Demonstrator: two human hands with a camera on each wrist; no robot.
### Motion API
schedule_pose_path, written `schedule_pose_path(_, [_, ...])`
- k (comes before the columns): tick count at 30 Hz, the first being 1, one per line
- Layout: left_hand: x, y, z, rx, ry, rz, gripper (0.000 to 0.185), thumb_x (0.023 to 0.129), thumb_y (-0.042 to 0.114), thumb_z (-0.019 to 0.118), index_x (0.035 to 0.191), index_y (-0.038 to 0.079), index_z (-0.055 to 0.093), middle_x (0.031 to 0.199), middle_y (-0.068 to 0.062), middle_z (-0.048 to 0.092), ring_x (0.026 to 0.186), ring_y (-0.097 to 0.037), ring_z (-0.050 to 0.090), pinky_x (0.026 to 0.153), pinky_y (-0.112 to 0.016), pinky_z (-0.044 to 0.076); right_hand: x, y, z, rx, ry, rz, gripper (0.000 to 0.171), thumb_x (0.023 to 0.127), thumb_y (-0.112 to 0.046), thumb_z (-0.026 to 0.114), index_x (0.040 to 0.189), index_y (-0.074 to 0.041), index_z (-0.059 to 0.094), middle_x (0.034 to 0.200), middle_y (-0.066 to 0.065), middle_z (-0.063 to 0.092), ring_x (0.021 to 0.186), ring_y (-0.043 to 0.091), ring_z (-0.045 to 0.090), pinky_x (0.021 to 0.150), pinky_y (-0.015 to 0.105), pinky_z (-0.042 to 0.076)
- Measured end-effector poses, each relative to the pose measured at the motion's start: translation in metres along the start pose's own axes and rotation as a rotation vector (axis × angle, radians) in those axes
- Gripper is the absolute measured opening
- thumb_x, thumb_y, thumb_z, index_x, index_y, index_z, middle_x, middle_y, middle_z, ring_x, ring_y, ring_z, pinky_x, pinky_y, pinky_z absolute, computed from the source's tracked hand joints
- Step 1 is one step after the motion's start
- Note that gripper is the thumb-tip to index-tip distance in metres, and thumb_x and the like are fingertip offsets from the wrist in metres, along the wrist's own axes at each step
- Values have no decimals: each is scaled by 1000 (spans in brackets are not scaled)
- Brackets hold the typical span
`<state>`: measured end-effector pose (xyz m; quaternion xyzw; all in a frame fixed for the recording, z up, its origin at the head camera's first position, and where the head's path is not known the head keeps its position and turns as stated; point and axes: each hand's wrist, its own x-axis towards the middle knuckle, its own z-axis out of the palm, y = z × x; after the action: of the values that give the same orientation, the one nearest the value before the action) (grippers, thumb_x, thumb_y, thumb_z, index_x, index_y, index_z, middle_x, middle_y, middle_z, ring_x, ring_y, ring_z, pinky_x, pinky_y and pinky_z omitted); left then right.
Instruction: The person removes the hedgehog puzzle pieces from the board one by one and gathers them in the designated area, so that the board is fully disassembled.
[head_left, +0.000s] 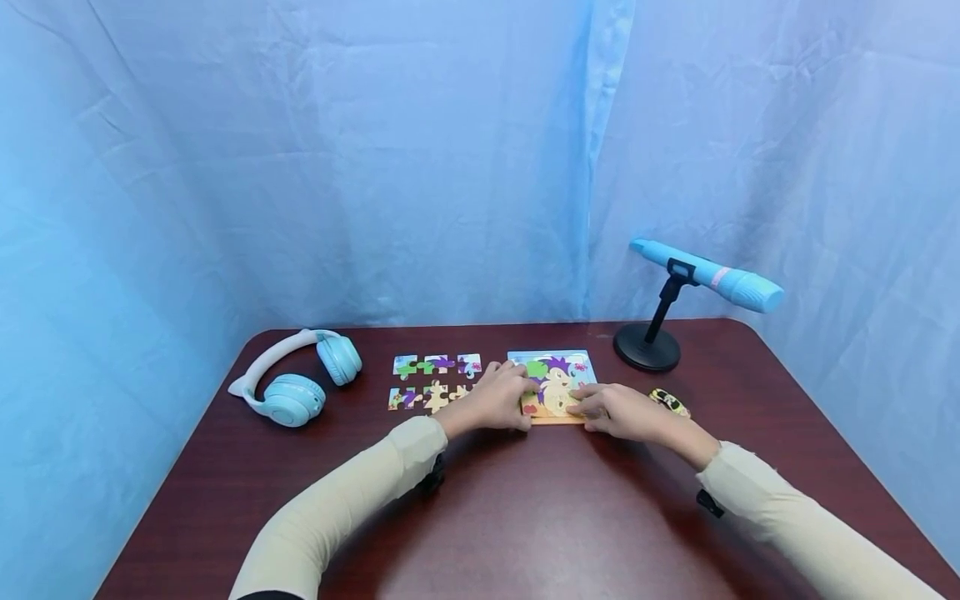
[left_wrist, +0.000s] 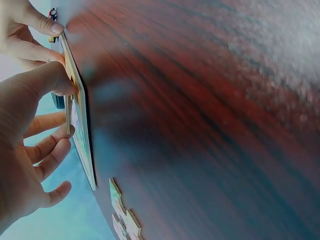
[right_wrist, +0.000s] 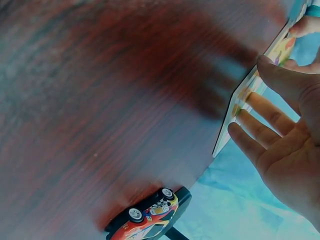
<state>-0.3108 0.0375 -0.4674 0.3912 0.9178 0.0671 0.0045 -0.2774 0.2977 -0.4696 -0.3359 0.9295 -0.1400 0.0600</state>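
From the head we look down and forward at the whole table [head_left: 525, 517], from a little way back. Our left wrist camera sits very near the table top and looks along it at the puzzle board [left_wrist: 80, 125]. Our right wrist camera looks from the board's other side, just as near. All three views share that board.

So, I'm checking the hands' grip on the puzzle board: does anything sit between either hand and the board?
Nothing visible does. The left hand and right hand both already touch the puzzle board at its near edge. The loose puzzle pieces lie left of it, and the toy car right of it.
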Motion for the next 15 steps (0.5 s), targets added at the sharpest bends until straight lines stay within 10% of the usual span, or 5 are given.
schedule_pose_path(15, [7,6,-9,79,-12,12,32,76,39,83,99,18,75,97,3,62,95,-15,53,92,-40,40,2,-5,0,-26,-14,44,30,93,-11,72,123,-11,76,138,16,64,129,35,60,103,52,50])
